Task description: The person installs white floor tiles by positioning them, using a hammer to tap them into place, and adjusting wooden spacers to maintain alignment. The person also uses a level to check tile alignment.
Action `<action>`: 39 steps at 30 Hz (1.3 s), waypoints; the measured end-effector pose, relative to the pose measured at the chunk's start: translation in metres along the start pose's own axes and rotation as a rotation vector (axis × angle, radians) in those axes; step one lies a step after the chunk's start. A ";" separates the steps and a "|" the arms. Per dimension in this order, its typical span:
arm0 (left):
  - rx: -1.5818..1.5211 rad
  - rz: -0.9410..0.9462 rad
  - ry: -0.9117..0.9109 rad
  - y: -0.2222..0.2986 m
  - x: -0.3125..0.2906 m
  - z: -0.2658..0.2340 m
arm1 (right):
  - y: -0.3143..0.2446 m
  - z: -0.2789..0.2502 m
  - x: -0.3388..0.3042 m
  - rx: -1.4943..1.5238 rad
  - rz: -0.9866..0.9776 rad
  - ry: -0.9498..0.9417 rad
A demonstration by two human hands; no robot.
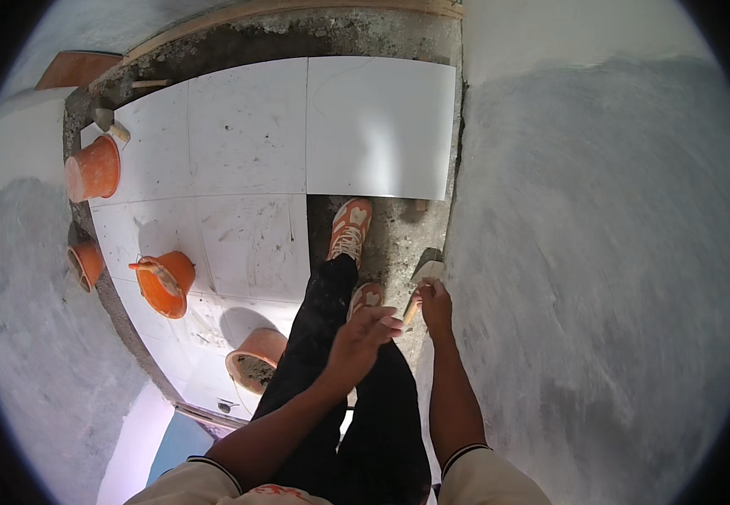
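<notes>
My left hand (365, 338) is held over my legs, its fingers partly stretched toward the right and nothing visible in them. To its right, my right hand (436, 305) has its fingertips pressed together; what they pinch, if anything, is too small to make out. Behind and just left of those fingers shows a trowel (425, 263), with a grey blade and a wooden handle running down toward my left fingertips. It looks to be down at floor level, beside the right wall, but whether my right hand touches it is unclear.
Large white tiles (251, 160) cover the floor ahead and left, bordering bare rough cement (390, 244) under my feet. Several orange buckets (163, 284) stand on the left, one (255, 360) holding grey mortar. Another trowel (104, 120) lies far left. A grey plastered wall (592, 252) rises on the right.
</notes>
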State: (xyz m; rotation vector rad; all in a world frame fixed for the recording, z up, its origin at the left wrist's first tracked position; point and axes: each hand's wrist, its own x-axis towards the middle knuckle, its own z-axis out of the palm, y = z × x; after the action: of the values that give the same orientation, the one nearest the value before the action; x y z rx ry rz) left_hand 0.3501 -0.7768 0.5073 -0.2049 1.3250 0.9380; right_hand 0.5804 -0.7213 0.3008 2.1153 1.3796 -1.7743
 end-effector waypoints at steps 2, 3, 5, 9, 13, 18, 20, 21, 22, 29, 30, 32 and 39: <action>-0.034 -0.049 0.006 -0.015 0.030 0.011 | 0.006 0.011 0.031 0.017 -0.007 0.046; -0.023 -0.076 0.016 -0.024 0.039 0.016 | 0.011 0.016 0.046 0.019 -0.001 0.057; -0.002 -0.076 0.017 -0.036 0.056 0.021 | 0.026 0.026 0.079 0.025 0.023 0.088; 0.114 -0.119 -0.019 -0.048 0.065 0.018 | 0.038 0.045 0.137 -0.135 -0.072 0.223; 0.236 -0.157 -0.042 -0.027 0.074 0.014 | 0.018 0.067 0.181 0.120 0.067 0.305; 0.290 -0.199 -0.070 -0.024 0.072 0.017 | -0.013 0.083 0.205 0.362 0.061 0.324; 0.278 -0.140 -0.105 -0.029 0.068 0.017 | -0.014 0.088 0.212 0.382 0.040 0.320; 0.338 -0.178 -0.117 -0.029 0.063 0.017 | -0.012 0.086 0.204 0.335 0.080 0.317; 0.393 -0.193 -0.119 -0.024 0.065 0.018 | -0.012 0.086 0.201 0.289 0.096 0.302; 0.441 -0.025 -0.168 0.016 0.129 -0.016 | -0.028 0.059 0.114 0.180 -0.026 0.197; 0.570 0.054 -0.165 0.042 0.151 -0.020 | -0.037 0.049 0.099 0.146 -0.013 0.173; 0.766 0.215 -0.053 0.088 0.200 -0.026 | -0.047 0.035 0.078 0.142 -0.013 0.134; 0.482 0.611 0.245 0.131 0.299 -0.096 | -0.160 0.032 0.201 -0.216 -0.449 0.146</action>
State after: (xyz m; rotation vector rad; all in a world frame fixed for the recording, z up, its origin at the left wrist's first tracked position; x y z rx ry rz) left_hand 0.1762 -0.6152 0.2639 0.4990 1.8487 1.0808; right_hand 0.4408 -0.5262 0.2031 1.9659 2.1147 -1.5168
